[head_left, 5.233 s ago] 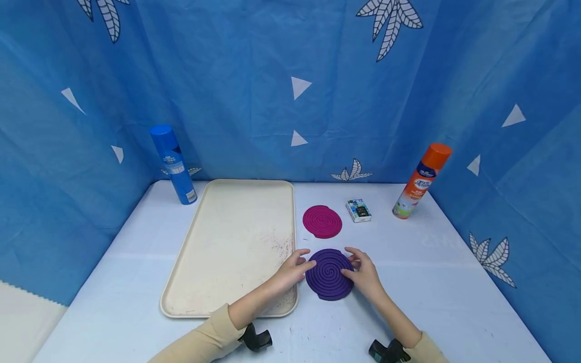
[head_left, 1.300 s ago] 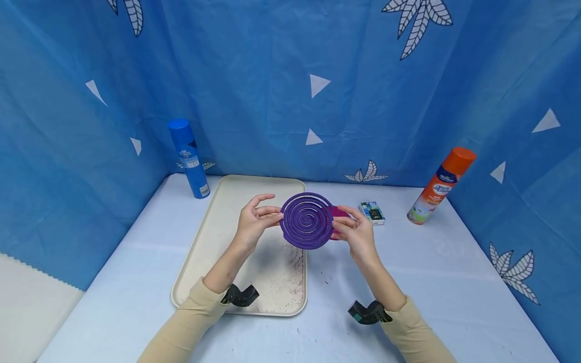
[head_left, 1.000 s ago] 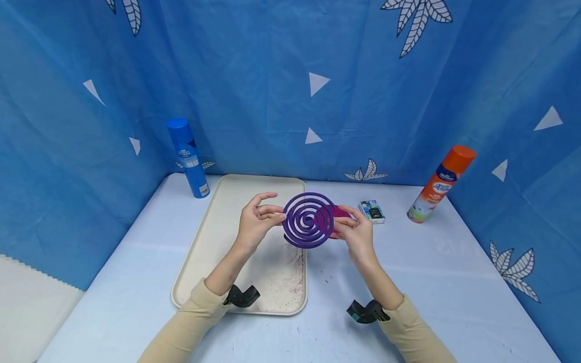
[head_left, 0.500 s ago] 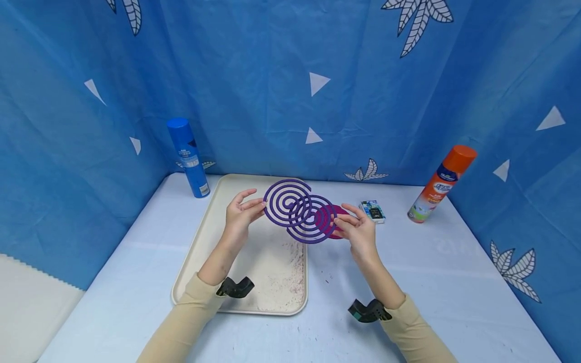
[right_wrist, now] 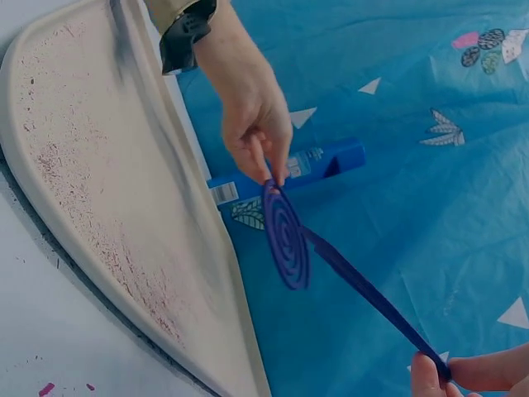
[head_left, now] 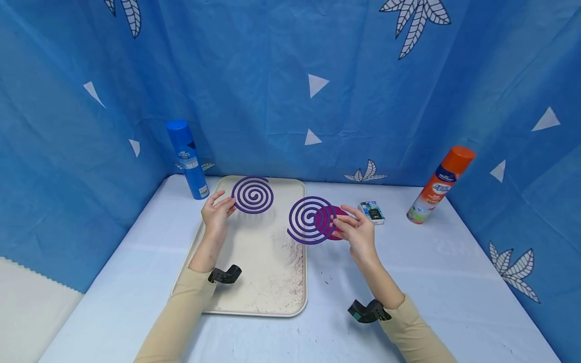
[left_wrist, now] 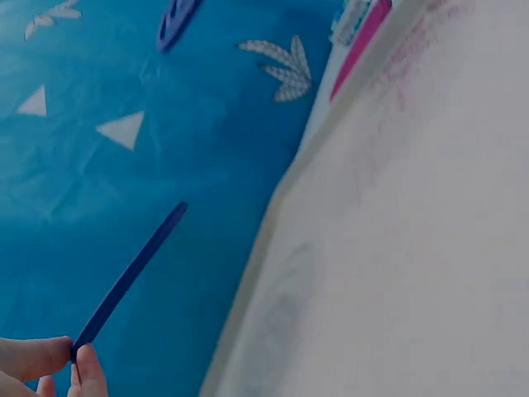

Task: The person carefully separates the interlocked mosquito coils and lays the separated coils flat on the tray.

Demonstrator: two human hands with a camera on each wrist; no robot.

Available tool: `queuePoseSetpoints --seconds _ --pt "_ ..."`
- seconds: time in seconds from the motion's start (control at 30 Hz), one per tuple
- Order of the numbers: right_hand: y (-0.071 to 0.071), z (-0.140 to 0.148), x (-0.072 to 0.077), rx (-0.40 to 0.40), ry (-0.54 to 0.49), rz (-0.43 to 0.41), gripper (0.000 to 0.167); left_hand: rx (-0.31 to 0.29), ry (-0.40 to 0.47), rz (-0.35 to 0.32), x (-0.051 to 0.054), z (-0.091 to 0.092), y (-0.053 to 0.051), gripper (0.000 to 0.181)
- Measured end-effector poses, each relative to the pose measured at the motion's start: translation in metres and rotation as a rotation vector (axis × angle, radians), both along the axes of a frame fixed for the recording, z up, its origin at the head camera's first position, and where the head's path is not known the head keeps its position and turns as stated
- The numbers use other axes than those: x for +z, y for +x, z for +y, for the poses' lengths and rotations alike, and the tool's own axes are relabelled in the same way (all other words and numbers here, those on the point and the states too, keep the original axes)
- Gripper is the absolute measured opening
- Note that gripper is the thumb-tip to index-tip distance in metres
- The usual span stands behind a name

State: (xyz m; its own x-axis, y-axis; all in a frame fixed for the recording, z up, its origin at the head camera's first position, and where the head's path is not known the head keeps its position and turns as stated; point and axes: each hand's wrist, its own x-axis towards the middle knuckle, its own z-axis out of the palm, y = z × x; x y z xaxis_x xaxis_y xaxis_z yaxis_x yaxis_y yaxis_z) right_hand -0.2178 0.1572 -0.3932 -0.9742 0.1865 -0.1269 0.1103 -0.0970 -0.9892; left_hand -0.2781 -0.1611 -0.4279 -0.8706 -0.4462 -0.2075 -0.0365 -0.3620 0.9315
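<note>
Hands held well apart, each pinching something: the left hand (head_left: pixel 216 213) grips the edge of one purple spiral (head_left: pixel 255 195), raised over the cream tray (head_left: pixel 258 272), and the right hand (head_left: pixel 360 233) pinches the rim of a second purple spiral (head_left: pixel 310 217), also in the air. In the head view that one overlaps a magenta disc (left_wrist: pixel 361 51) beside the tray. Beyond sit a small box (head_left: pixel 373 213), an orange-capped can (head_left: pixel 438 187), a tall blue can (head_left: pixel 188 160) and blue cloth (head_left: pixel 254 101).

Both coils (head_left: pixel 255 197) (head_left: pixel 311 216) are purple spirals, the tray (head_left: pixel 260 272) cream (seemingly maroon-flecked).
</note>
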Motion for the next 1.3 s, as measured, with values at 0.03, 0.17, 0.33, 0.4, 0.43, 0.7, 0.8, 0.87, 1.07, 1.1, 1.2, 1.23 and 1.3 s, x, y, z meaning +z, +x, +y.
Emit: queuePoseSetpoints --seconds 0.03,0.17,0.33,0.4,0.43,0.7,0.8,0.87,1.07,1.1,1.2,1.23,1.3 --pt "0.000 0.000 0.000 0.001 0.002 0.000 0.047 0.006 0.006 -0.006 -0.004 -0.003 -0.002 0.047" --pt "-0.001 -0.001 -0.001 0.000 0.000 0.001 0.046 0.034 0.019 -0.033 -0.018 -0.015 -0.009 0.050" --pt "-0.001 -0.001 -0.001 0.001 0.006 0.002 0.045 0.067 -0.020 -0.015 -0.031 -0.023 -0.012 0.051" --pt "-0.001 -0.001 -0.002 0.003 0.006 0.009 0.045 0.077 -0.047 -0.001 -0.036 -0.025 -0.013 0.050" --pt "-0.001 -0.002 -0.002 0.002 0.007 0.011 0.045 0.082 -0.062 0.003 -0.038 -0.025 -0.013 0.049" --pt "-0.002 -0.005 -0.007 0.006 0.008 0.015 0.042 0.105 -0.208 0.004 -0.049 -0.026 -0.013 0.047" --pt "-0.003 -0.006 -0.010 0.010 0.019 0.021 0.041 0.103 -0.225 -0.001 -0.050 -0.027 -0.013 0.048" --pt "-0.004 -0.006 -0.012 0.013 0.031 0.023 0.041 0.105 -0.220 0.002 -0.050 -0.028 -0.013 0.048" --pt "-0.013 -0.011 -0.022 0.016 -0.017 0.009 0.041 0.131 -0.253 0.015 -0.052 -0.029 -0.013 0.047" --pt "-0.016 -0.012 -0.024 0.018 -0.040 0.004 0.041 0.142 -0.263 0.019 -0.053 -0.029 -0.013 0.047" --pt "-0.027 -0.019 -0.029 0.021 -0.095 -0.015 0.043 0.169 -0.298 0.029 -0.054 -0.029 -0.014 0.045" --pt "-0.031 -0.023 -0.030 0.022 -0.099 -0.030 0.043 0.171 -0.294 0.034 -0.054 -0.029 -0.014 0.045" --pt "-0.042 -0.029 -0.033 0.022 -0.120 -0.049 0.045 0.161 -0.287 0.039 -0.053 -0.029 -0.014 0.045"
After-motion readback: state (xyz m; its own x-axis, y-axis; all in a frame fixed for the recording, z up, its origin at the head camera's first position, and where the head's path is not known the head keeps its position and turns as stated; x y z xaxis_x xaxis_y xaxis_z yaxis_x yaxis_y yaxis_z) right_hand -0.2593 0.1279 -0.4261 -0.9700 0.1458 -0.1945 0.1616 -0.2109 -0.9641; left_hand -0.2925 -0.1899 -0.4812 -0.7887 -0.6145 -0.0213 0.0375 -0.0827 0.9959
